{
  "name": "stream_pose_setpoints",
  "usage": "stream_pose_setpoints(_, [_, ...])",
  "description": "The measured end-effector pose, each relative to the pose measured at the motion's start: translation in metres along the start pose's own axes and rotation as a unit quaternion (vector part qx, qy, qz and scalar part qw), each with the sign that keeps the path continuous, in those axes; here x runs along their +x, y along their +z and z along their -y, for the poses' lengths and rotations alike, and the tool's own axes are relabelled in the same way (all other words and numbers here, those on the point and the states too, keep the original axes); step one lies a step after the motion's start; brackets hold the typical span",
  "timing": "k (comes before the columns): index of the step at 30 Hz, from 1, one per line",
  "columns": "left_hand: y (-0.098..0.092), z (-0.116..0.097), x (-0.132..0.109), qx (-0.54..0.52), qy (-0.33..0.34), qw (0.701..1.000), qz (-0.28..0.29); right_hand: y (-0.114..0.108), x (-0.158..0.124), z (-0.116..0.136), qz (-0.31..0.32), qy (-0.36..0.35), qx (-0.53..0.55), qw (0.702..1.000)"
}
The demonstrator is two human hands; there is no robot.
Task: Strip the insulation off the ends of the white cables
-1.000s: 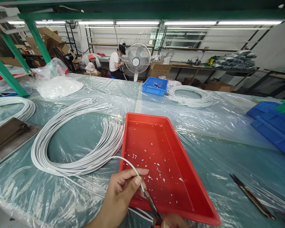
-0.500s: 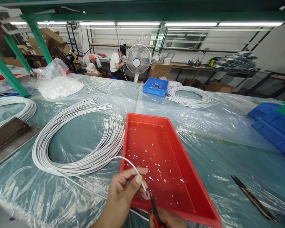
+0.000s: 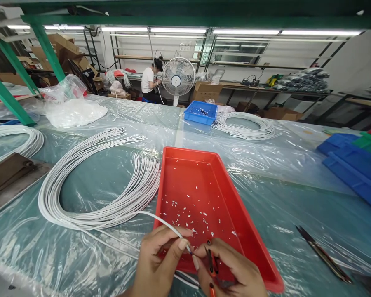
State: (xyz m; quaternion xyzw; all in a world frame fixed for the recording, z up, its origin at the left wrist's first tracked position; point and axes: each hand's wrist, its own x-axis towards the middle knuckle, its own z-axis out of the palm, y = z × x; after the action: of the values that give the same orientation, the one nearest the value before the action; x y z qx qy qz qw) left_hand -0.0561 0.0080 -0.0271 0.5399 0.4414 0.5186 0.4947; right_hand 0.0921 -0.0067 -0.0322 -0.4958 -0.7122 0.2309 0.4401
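Observation:
My left hand (image 3: pixel 159 258) pinches a white cable (image 3: pixel 160 220) between thumb and fingers close to its end. That end points down and right over the near part of a red tray (image 3: pixel 245 206), where white scraps lie scattered. My right hand (image 3: pixel 238 268) is closed around small red-handled snips (image 3: pixel 214 266), and its thumb and forefinger meet at the cable's tip. Fingers hide the tip and most of the snips. Left of the tray lies a large coil of white cables (image 3: pixel 51 187), which the held cable runs back to.
Tweezers (image 3: pixel 323 253) lie right of the tray. Blue bins (image 3: pixel 355 173) stand at the far right. A small blue tray (image 3: pixel 200 117) and another cable coil (image 3: pixel 266 132) are farther back. A co-worker (image 3: pixel 148 80) sits beyond, beside a fan (image 3: pixel 178 76).
My right hand has come up to the cable end, its thumb and forefinger now at the tip. The snips have swung back into the palm. My left hand keeps its pinch.

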Motion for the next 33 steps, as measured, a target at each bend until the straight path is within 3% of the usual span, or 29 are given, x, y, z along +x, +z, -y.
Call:
stream_pose_setpoints(8, [-0.002, -0.001, -0.002, 0.081, 0.078, 0.994, -0.009, 0.01, -0.001, 0.001, -0.054, 0.003, 0.008, 0.999])
stream_pose_setpoints(24, [-0.001, 0.006, -0.006, 0.087, 0.167, 0.982, -0.016, 0.01, 0.002, 0.008, -0.066, 0.01, -0.036, 0.997])
stream_pose_setpoints(33, [0.001, 0.006, -0.007, 0.089, 0.166, 0.981, -0.046, 0.01, 0.003, 0.008, -0.07, -0.036, -0.069, 0.995])
